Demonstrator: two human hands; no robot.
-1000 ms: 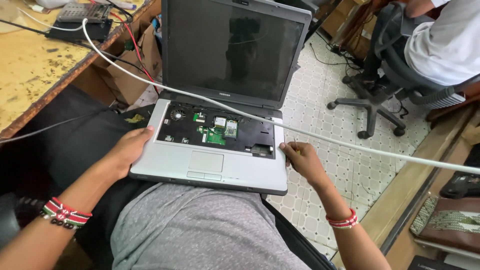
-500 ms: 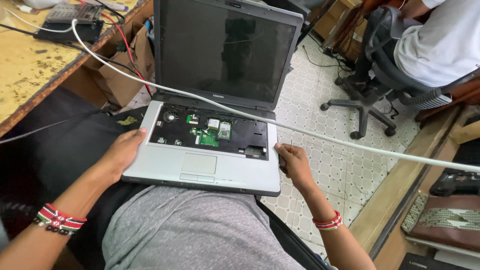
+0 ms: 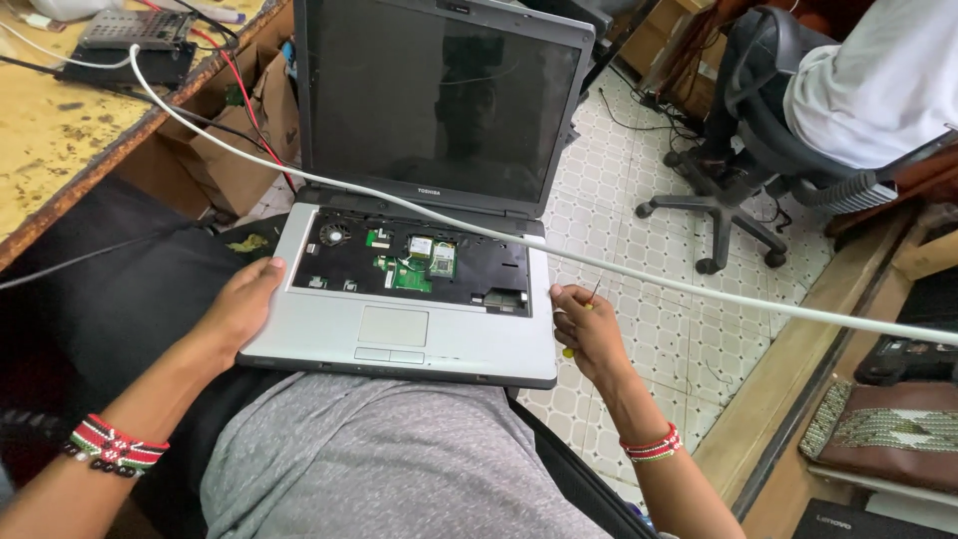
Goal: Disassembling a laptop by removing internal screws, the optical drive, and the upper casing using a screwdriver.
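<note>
Steadying an open silver laptop [image 3: 419,334] on the lap, keyboard removed, dark cavity exposing green circuit boards [image 3: 411,262] and a small fan [image 3: 333,236]. Left hand [image 3: 242,304] flat against the left edge of the palm rest, fingers together and pressed to the casing, not wrapped round anything. Right hand [image 3: 589,334] at the front right corner, fingers closed on a slim screwdriver [image 3: 580,321] with a yellow handle, thin shaft pointing up. White cable [image 3: 639,279] stretched across the hinge area, from the worn yellow surface [image 3: 50,150] at upper left out to the right edge of view.

Best done, by the look of it, with the left palm kept firm so the machine cannot slide off the knees, the tool tip brought down square, and the cable kept clear of the open cavity.

Counted: one laptop, one screwdriver, one white cable, two beaded wristbands, one on each wrist, one office chair [image 3: 738,150] on the tiled floor with another person seated on it.
</note>
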